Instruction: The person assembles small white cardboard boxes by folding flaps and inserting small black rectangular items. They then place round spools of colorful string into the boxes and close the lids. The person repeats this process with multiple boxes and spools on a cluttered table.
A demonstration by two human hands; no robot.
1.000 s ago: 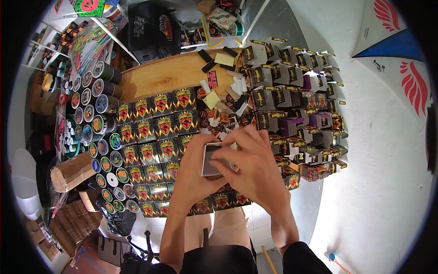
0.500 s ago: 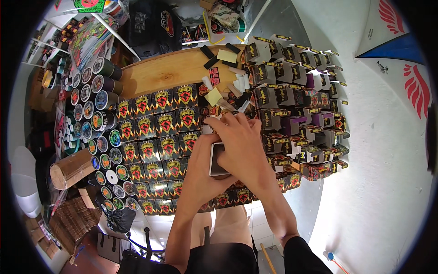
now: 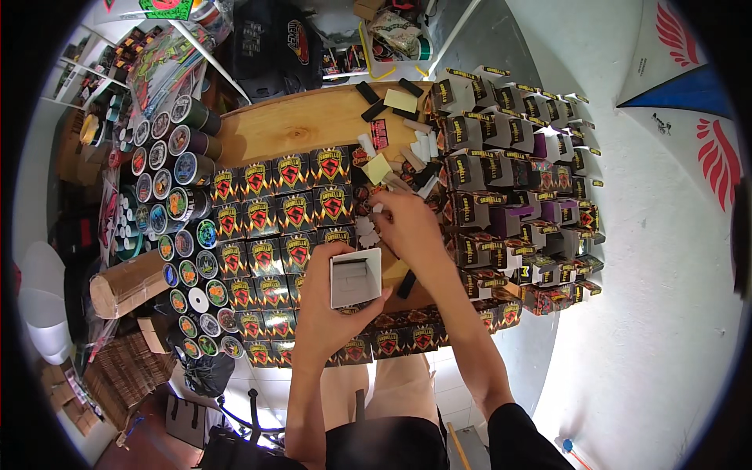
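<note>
My left hand (image 3: 322,315) is wrapped round a small open carton (image 3: 355,280), its pale, bare inside facing up. To the right and a little farther off, my right hand (image 3: 410,229) is bent down with its fingertips pinched at a small white piece (image 3: 378,208). Just beside those fingers lie several white scalloped pieces (image 3: 366,228) and small round dark stickers. Rows of closed black boxes (image 3: 294,213) with red and gold shields stand left of both hands. Open-topped boxes (image 3: 484,164) with raised flaps fill the table's right side.
Lidded jars (image 3: 188,204) stand stacked along the left edge, by a cardboard roll (image 3: 124,283). Black blocks (image 3: 374,110), a yellow pad (image 3: 377,168) and white sticks (image 3: 424,146) lie on the wooden table (image 3: 274,125). A white wall (image 3: 642,274) rises at the right.
My right hand has left the carton and moved to the small white pieces beyond it. My left hand alone now holds the carton, tilted so its open inside shows. The view has shifted slightly.
</note>
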